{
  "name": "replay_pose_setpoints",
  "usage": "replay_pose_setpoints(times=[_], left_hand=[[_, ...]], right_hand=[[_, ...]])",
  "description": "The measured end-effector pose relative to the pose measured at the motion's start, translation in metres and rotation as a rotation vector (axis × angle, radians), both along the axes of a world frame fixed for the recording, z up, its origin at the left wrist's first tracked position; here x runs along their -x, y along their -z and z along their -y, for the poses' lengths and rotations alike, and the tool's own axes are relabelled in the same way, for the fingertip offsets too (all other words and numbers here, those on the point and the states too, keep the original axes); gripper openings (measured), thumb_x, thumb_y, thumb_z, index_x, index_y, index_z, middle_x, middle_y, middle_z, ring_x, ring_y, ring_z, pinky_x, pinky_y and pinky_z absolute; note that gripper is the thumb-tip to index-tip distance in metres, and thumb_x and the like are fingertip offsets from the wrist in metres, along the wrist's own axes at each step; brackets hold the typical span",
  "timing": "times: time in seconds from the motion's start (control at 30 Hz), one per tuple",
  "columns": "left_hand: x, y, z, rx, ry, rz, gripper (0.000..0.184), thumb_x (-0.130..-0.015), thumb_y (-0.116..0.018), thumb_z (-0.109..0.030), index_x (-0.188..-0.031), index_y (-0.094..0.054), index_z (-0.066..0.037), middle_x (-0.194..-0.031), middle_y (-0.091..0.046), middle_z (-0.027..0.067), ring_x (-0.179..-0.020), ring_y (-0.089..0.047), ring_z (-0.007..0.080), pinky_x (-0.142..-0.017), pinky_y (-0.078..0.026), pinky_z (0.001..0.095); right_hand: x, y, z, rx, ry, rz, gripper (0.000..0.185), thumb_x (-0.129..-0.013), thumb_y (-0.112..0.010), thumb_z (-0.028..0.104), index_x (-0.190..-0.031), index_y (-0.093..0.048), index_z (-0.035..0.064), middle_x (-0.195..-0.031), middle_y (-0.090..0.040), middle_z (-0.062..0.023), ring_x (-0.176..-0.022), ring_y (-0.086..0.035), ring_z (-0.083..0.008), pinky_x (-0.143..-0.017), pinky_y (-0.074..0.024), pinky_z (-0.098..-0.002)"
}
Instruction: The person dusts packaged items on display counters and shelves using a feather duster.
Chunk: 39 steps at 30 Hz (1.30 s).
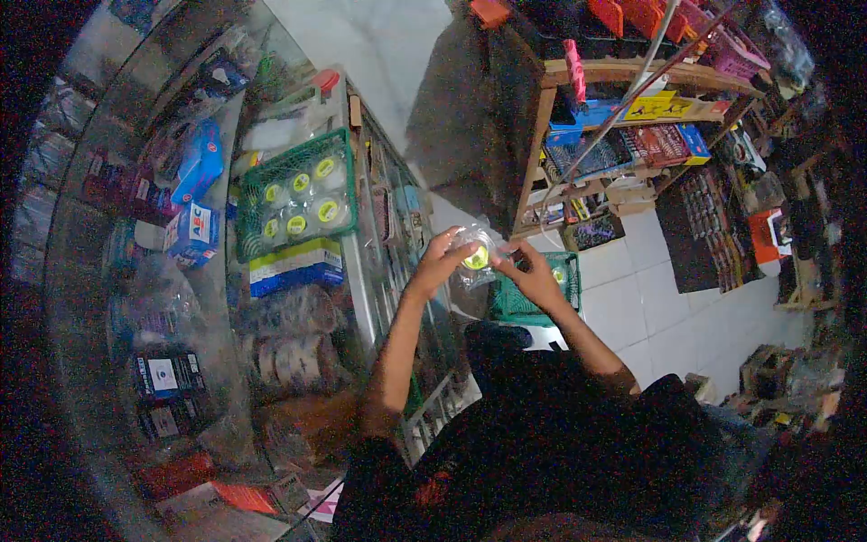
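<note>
A clear plastic-wrapped pack with a round yellow-green label (476,258) is held up in front of my body. My left hand (440,264) grips its left side, the thumb lying across the front near the label. At its right edge, my right hand (535,278) is closed with the fingertips pinched on the plastic. What is inside the wrapping cannot be made out. Just below and behind my right hand sits a green plastic basket (517,305), with a similar labelled pack (559,275) partly showing in it.
On the glass counter at left, another green basket (350,185) holds several similar labelled packs. Blue boxes (192,233) and a blue-yellow box (298,268) are near it. A wooden shelf (533,149) with goods stands ahead right, over white floor tiles (646,298).
</note>
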<state>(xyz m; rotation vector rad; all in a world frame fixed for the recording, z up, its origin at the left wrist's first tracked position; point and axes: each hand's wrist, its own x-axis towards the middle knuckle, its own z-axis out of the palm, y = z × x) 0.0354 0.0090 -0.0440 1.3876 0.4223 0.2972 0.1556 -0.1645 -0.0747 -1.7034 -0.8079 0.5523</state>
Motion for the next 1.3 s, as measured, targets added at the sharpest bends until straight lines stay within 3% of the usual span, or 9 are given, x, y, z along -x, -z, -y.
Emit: replay_pose_setpoints(times=[0.13,0.23,0.53,0.63,0.73,0.83,0.93,1.17,1.3], left_hand=[[0.003,-0.014,0.001,0.033,-0.026,-0.016,0.032,-0.089,-0.067,-0.021,-0.113,-0.058,-0.001,-0.104,-0.064,0.0025,-0.095,-0.059,0.0091,-0.083,-0.046,0.0251],[0.004,-0.001,-0.008,0.067,0.027,0.046,0.03,-0.09,-0.066,-0.021,-0.111,-0.059,-0.002,-0.104,-0.065,0.0025,-0.096,-0.059,0.0096,-0.085,-0.045,0.0251],[0.005,0.001,-0.005,0.135,-0.061,0.078,0.031,-0.09,-0.065,-0.018,-0.115,-0.059,0.0,-0.108,-0.065,0.0048,-0.099,-0.059,0.0109,-0.089,-0.045,0.0258],[0.002,-0.004,-0.001,0.217,-0.018,0.076,0.029,-0.089,-0.066,-0.015,-0.113,-0.06,0.001,-0.107,-0.066,0.0054,-0.099,-0.06,0.0119,-0.09,-0.046,0.0267],[0.005,0.007,-0.007,0.071,0.063,0.073,0.032,-0.086,-0.069,-0.014,-0.112,-0.06,0.001,-0.105,-0.066,0.0049,-0.097,-0.061,0.0126,-0.09,-0.046,0.0282],[0.011,0.006,-0.008,0.125,0.126,0.127,0.033,-0.083,-0.072,-0.015,-0.11,-0.061,0.0,-0.103,-0.066,0.0041,-0.096,-0.061,0.0125,-0.087,-0.047,0.0286],[0.017,-0.001,-0.01,0.103,0.215,0.144,0.032,-0.082,-0.073,-0.016,-0.108,-0.063,0.0,-0.101,-0.066,0.0037,-0.094,-0.061,0.0118,-0.085,-0.047,0.0288],[0.019,-0.024,-0.004,-0.074,0.385,-0.019,0.031,-0.081,-0.076,-0.015,-0.105,-0.065,0.001,-0.096,-0.066,0.002,-0.088,-0.061,0.0097,-0.079,-0.049,0.0271],[0.021,-0.017,-0.003,-0.122,0.373,-0.028,0.031,-0.081,-0.077,-0.016,-0.104,-0.065,0.001,-0.093,-0.066,0.0011,-0.085,-0.06,0.0086,-0.076,-0.049,0.0261]], right_hand=[[0.005,0.006,0.0,0.008,-0.094,-0.238,0.031,-0.088,-0.069,0.034,-0.087,-0.066,0.0039,-0.078,-0.063,-0.003,-0.071,-0.056,-0.0108,-0.067,-0.0462,-0.0296],[0.011,0.002,0.0,-0.011,-0.158,-0.257,0.024,-0.094,-0.063,0.029,-0.085,-0.063,0.0067,-0.076,-0.06,0.0025,-0.067,-0.051,-0.0044,-0.062,-0.0409,-0.0216],[0.009,-0.015,0.004,-0.014,-0.209,-0.198,0.02,-0.09,-0.068,0.02,-0.078,-0.061,0.006,-0.071,-0.06,0.002,-0.066,-0.053,-0.0048,-0.062,-0.042,-0.0225],[0.007,-0.03,0.013,0.0,-0.239,-0.236,0.025,-0.09,-0.067,0.025,-0.078,-0.065,0.0033,-0.07,-0.063,-0.0001,-0.068,-0.058,-0.009,-0.067,-0.0468,-0.0281],[-0.009,-0.027,0.019,0.02,-0.443,-0.169,0.023,-0.09,-0.067,0.026,-0.094,-0.067,0.0037,-0.084,-0.067,-0.0026,-0.08,-0.061,-0.0105,-0.073,-0.0497,-0.0289],[-0.01,-0.045,0.024,-0.053,-0.262,0.045,0.032,-0.092,-0.065,0.026,-0.114,-0.061,0.003,-0.094,-0.063,-0.0019,-0.088,-0.057,-0.0098,-0.082,-0.0459,-0.0255],[-0.017,-0.066,0.019,-0.157,-0.334,-0.184,0.049,-0.094,-0.062,0.031,-0.133,-0.049,0.0041,-0.105,-0.061,-0.0036,-0.098,-0.055,-0.0122,-0.089,-0.0439,-0.0275],[-0.008,-0.059,-0.004,-0.009,-0.202,-0.073,0.024,-0.091,-0.066,0.024,-0.096,-0.071,0.0005,-0.09,-0.069,-0.0048,-0.084,-0.06,-0.0118,-0.081,-0.0471,-0.0266],[-0.004,-0.043,-0.008,-0.079,-0.133,-0.004,0.02,-0.088,-0.068,0.021,-0.09,-0.073,0.0017,-0.085,-0.071,-0.0055,-0.081,-0.064,-0.0141,-0.077,-0.0497,-0.0306]])
